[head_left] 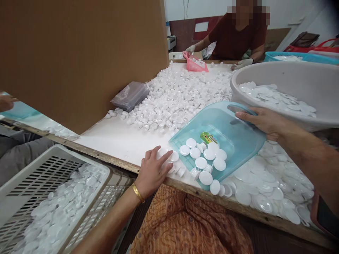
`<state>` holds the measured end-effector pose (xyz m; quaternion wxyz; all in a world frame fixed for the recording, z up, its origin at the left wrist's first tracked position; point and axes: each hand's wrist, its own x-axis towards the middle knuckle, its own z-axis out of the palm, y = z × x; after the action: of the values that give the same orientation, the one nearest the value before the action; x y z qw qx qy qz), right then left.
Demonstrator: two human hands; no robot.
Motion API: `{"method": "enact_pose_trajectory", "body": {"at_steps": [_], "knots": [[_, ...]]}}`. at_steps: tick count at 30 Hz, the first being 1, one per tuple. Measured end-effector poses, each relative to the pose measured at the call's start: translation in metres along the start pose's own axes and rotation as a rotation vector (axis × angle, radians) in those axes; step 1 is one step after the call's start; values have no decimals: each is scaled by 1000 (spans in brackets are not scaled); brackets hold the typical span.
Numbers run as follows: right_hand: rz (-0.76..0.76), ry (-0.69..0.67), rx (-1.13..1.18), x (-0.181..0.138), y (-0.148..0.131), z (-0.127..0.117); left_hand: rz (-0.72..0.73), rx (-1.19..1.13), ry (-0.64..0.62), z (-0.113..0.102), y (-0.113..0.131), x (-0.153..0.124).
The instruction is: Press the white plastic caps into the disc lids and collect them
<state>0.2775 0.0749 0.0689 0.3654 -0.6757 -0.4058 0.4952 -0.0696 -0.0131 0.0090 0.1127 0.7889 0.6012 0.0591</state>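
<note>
My right hand (267, 121) grips the handle of a translucent blue plastic dustpan (227, 123), tilted low over the table with its wide edge toward my left hand. Several round white plastic caps (201, 163) lie inside it. My left hand (155, 169), fingers spread, rests at the table's front edge against a few more white caps (173, 156) just left of the dustpan's lip. Nothing shows gripped in its fingers. Flat white discs (265, 187) are heaped on the table to the right, partly under the dustpan.
A large pile of white caps (182, 95) covers the table's middle, beside a plastic-wrapped stack (130, 96) and a tall brown board (87, 53). A grey tub (286, 76) of discs stands right. A white crate (50, 162) sits lower left. Across, a person holds a pink dustpan (196, 65).
</note>
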Motion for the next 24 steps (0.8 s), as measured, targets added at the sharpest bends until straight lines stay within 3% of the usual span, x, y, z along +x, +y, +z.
{"method": "enact_pose_trajectory", "body": {"at_steps": [4, 9, 16, 24], "knots": [[-24, 11, -27, -2, -2, 0, -29, -8, -4, -11, -10, 0], [-122, -13, -47, -4, -4, -1, 87, -130, -202, -5, -22, 7], [-181, -34, -47, 1, 1, -6, 92, -214, -123, 19, 18, 9], [-171, -87, 25, 7, 4, -5, 6, -394, -108, 29, 49, 22]]}}
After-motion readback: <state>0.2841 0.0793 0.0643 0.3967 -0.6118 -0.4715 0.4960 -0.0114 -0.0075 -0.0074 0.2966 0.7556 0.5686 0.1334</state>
